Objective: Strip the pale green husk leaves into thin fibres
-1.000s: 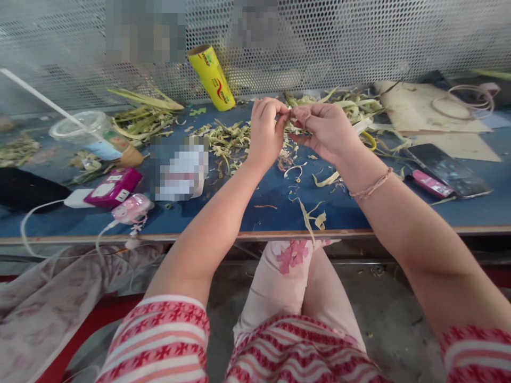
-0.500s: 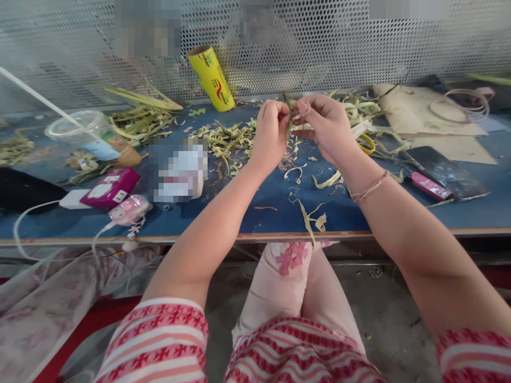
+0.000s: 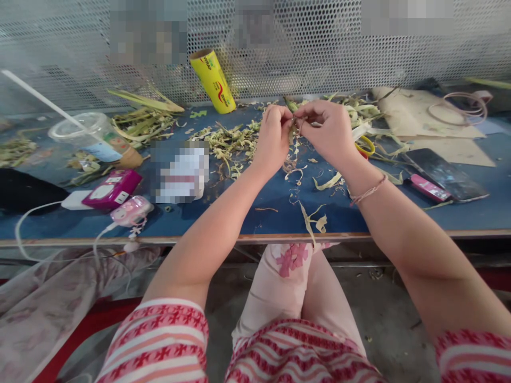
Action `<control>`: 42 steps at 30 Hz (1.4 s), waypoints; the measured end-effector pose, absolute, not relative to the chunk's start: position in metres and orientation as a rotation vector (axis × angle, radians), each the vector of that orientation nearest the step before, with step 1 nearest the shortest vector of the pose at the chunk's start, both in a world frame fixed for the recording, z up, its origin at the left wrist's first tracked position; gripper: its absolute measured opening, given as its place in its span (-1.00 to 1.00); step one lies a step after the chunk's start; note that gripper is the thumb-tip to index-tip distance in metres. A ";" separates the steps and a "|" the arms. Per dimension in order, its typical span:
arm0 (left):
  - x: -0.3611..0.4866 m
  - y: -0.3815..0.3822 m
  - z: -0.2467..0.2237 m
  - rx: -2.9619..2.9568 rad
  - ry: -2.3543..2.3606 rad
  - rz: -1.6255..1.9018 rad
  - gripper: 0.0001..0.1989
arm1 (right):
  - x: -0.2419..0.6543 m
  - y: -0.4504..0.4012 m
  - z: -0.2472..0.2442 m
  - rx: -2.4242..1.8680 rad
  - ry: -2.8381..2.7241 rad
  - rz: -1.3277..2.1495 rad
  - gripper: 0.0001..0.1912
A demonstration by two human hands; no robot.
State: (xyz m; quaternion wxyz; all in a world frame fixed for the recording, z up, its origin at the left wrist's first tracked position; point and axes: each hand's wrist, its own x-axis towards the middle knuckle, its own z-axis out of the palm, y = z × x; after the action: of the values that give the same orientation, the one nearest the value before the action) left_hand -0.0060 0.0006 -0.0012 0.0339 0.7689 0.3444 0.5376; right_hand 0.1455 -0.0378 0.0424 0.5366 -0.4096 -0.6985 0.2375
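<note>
Above the blue table (image 3: 247, 213), my left hand (image 3: 274, 135) is closed on a small green plant piece (image 3: 292, 105), whose top pokes out between the hands. My right hand (image 3: 327, 125) pinches at the same piece, its fingertips meeting the left ones. The fingers hide most of the piece. Pale green peelings (image 3: 231, 142) lie left of my left hand, and more leafy strips (image 3: 361, 114) lie behind and right of my right hand. Thin curled shreds (image 3: 294, 173) are on the table below both hands.
A yellow wrap tube (image 3: 213, 82) leans at the mesh screen (image 3: 339, 58). Left are a plastic cup (image 3: 99, 141), a purple box (image 3: 112, 189) and cables. Right are a dark phone (image 3: 447, 173), cardboard (image 3: 427, 114) and a yellow ring (image 3: 368, 146). Another person's legs (image 3: 48, 303) show lower left.
My right hand has turned, and its raised fingers have come down into a pinch against the left fingertips. My left hand has shifted slightly right and down.
</note>
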 end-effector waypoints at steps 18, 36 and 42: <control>-0.011 -0.005 0.016 1.884 0.740 1.234 -0.57 | 0.152 -0.048 0.051 -0.985 -1.703 0.572 -0.90; -0.007 -0.022 0.029 1.247 0.557 1.130 -0.82 | 0.165 -0.035 0.048 -0.810 -2.026 0.014 -0.84; -0.007 -0.023 0.030 1.279 0.594 1.142 -0.82 | 0.165 -0.031 0.046 -0.842 -1.986 0.034 -0.90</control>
State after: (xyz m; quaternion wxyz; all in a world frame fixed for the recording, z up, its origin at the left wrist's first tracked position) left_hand -0.0069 -0.0226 0.0298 0.6158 0.5554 0.2580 0.4958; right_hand 0.1652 -0.0313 0.0461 0.4724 -0.3439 -0.8114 0.0140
